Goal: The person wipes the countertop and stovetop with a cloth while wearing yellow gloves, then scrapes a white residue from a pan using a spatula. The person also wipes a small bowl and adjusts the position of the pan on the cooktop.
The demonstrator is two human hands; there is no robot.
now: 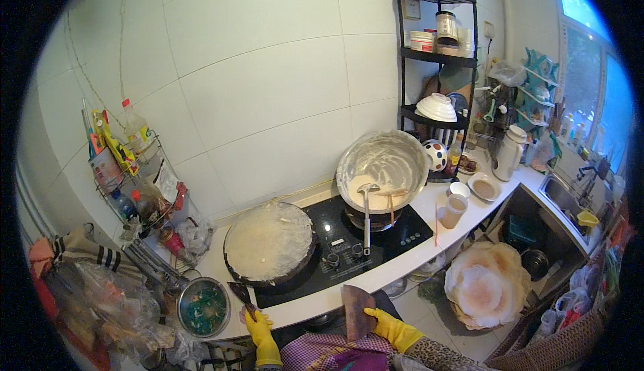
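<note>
My left hand (260, 330), in a yellow rubber glove, grips the handle of a dark spatula (240, 293) at the counter's front edge. The spatula's blade points toward the round griddle (313, 250), which is covered by a pale layer of batter (269, 242). My right hand (395, 328), gloved the same way, holds a flat brown scraper board (356, 313) upright in front of my checked apron (314, 353). A large metal basin (387, 144) of batter leans on the right burner. A metal ladle (367, 225) and a wooden stick (392, 207) rest in it.
A metal bowl (204, 283) with greenish contents stands left of the griddle. On the right counter are a cup (454, 211), a shallow dish (484, 188) and a white jug (509, 154). Round thin flatbreads (485, 288) lie stacked low on my right. A black shelf rack (437, 56) rises behind.
</note>
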